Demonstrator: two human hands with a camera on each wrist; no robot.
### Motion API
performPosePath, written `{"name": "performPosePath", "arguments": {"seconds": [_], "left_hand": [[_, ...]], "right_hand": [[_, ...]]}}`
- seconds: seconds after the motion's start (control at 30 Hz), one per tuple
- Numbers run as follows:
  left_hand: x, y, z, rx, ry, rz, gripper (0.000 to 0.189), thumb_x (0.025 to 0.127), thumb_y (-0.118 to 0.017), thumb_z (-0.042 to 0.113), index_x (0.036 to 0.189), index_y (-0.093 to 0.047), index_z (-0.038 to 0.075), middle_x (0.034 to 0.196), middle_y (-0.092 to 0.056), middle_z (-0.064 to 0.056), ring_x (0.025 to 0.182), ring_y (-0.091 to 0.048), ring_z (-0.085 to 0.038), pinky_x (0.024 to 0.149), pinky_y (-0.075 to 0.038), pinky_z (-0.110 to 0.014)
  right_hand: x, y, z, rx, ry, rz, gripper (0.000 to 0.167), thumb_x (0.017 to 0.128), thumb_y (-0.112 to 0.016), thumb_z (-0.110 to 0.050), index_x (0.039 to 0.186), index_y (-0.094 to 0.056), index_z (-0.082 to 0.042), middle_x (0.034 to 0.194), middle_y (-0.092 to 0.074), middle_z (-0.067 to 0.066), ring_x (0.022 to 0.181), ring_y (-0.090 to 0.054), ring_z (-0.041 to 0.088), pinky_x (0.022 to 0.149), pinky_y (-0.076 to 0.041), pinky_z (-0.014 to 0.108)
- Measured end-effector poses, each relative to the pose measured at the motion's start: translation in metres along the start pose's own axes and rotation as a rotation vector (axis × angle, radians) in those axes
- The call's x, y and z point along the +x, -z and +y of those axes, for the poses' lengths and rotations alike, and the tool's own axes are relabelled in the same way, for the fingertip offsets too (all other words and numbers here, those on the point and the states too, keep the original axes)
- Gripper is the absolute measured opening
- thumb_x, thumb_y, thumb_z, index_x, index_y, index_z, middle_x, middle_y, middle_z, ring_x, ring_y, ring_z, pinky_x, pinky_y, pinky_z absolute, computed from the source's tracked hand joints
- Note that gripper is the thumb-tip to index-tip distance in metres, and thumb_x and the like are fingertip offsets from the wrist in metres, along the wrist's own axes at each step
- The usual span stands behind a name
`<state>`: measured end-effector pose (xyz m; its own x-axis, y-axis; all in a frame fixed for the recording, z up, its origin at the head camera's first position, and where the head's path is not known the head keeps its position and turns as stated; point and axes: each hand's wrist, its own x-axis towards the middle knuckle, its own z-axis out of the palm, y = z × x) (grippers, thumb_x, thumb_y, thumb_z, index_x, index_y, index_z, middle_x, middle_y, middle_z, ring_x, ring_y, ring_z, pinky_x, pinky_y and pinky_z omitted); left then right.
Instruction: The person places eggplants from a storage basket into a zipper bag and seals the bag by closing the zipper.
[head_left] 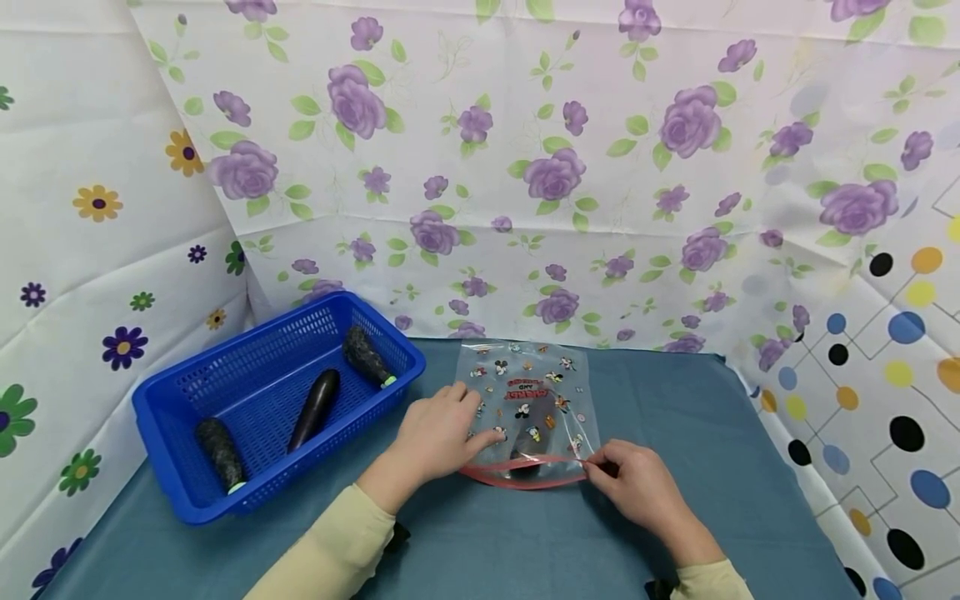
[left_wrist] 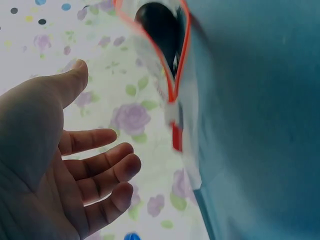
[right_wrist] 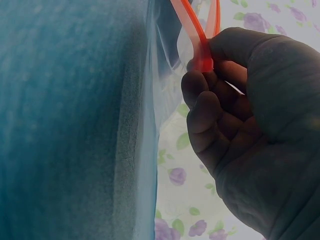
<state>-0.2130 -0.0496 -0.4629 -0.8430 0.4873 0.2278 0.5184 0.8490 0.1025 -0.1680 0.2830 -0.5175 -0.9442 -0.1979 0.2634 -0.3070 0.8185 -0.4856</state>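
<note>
A clear zip bag [head_left: 495,408] with cartoon prints lies on the teal cloth, its red zip strip [head_left: 525,482] along the near edge. Inside it is a dark, smooth eggplant [left_wrist: 157,25], its rounded end showing at the parted mouth. My right hand [head_left: 637,487] pinches the right end of the red strip between thumb and fingers. Over the bag's left side, my left hand [head_left: 442,429] has its fingers loosely spread and grips nothing. In the left wrist view a whitish slider [left_wrist: 172,112] sits on the strip, apart from those fingers.
At the left stands a blue perforated basket [head_left: 146,417]. It holds another eggplant [head_left: 315,408] and two rough, dark, long vegetables with pale green ends, one near [head_left: 219,450] and one far [head_left: 364,354]. Flowered sheets [head_left: 480,167] hang behind the table.
</note>
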Motion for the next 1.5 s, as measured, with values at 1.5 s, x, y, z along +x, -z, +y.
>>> {"name": "performPosePath", "arguments": {"seconds": [1.5], "left_hand": [[0.015,0.064,-0.078,-0.201,0.402,0.195,0.073,0.109,-0.065,0.062,0.152,-0.058,0.003,0.134,-0.065,-0.022,0.096,-0.068,-0.036,0.073,-0.060,-0.052]], "right_hand": [[0.000,0.000,-0.001,-0.003,-0.013,-0.013,0.019,0.095,-0.089,-0.012,0.086,-0.080,-0.027,0.081,-0.063,-0.016,0.068,-0.053,0.001,0.064,-0.050,0.028]]}}
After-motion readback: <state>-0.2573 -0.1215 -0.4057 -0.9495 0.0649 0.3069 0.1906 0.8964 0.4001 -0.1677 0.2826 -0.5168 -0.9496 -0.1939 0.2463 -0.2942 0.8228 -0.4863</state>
